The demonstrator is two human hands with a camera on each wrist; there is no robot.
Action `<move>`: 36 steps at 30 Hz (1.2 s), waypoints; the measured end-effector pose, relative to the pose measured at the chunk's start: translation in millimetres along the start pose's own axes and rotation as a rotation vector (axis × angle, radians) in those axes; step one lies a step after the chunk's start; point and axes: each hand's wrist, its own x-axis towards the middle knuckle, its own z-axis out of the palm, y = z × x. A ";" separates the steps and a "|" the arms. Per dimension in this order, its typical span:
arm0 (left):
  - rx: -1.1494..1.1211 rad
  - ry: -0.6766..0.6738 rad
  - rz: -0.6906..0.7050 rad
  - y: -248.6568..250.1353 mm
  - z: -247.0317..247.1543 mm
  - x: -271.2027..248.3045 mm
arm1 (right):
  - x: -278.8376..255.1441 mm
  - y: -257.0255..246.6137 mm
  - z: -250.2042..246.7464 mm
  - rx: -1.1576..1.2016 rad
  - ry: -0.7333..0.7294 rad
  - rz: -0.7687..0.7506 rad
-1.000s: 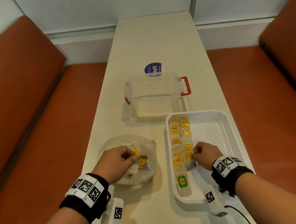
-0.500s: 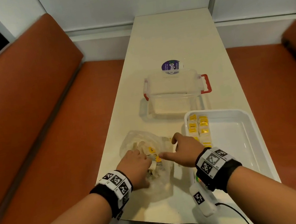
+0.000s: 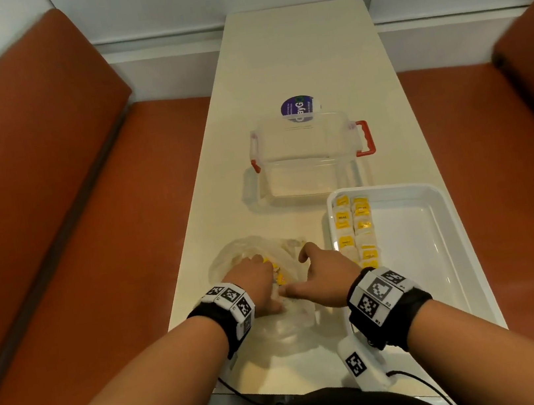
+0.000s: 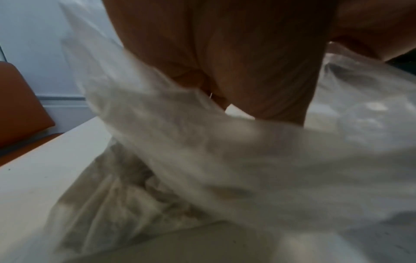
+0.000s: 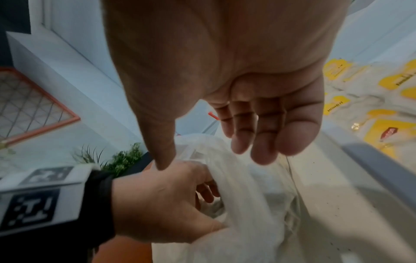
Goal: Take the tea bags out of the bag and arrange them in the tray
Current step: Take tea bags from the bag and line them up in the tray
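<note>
A crumpled clear plastic bag lies on the table near its front edge, with yellow-tagged tea bags showing inside. My left hand reaches into the bag's mouth with curled fingers; the plastic hides what they hold. My right hand hovers just right of the bag, relaxed and holding nothing, its thumb almost touching the left hand. To the right stands the white tray with two neat columns of tea bags along its left side.
An uncovered clear box with red handles stands behind the bag and tray, and a round purple label lies beyond it. Orange benches flank the narrow table. The right part of the tray holds nothing.
My right hand has left the tea bag column in the tray and moved left to the plastic bag. My left hand has pushed deeper into the bag.
</note>
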 end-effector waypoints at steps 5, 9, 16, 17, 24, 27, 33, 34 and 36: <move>0.035 0.042 -0.060 -3.8 2.6 1.5 | 2.5 -8.1 1.4 -0.123 -0.047 -0.001; 0.038 -0.032 -0.086 -13.4 1.2 5.4 | 1.7 -6.7 -1.4 -0.072 -0.048 0.007; 0.036 -0.088 -0.057 -20.5 -2.3 10.9 | 1.1 -2.2 -4.6 -0.038 -0.031 0.006; 0.050 -0.076 -0.048 -20.8 -0.7 11.0 | 1.2 -1.6 -4.7 -0.037 -0.027 0.004; 0.044 -0.094 -0.048 -15.0 -5.5 15.6 | 2.6 -0.1 -5.4 -0.028 -0.017 0.002; 0.035 -0.116 -0.018 -15.3 -8.6 17.1 | 3.7 0.7 -5.7 -0.029 -0.014 -0.001; 0.179 -0.180 0.076 -10.8 -6.7 24.0 | 6.8 -1.7 -9.6 -0.003 -0.025 -0.006; 0.186 -0.188 0.077 -9.8 -7.3 24.1 | 7.4 -1.6 -10.3 0.000 -0.026 -0.006; 0.195 -0.201 0.080 -8.1 -9.3 23.9 | 8.0 -1.1 -11.9 0.007 -0.030 -0.002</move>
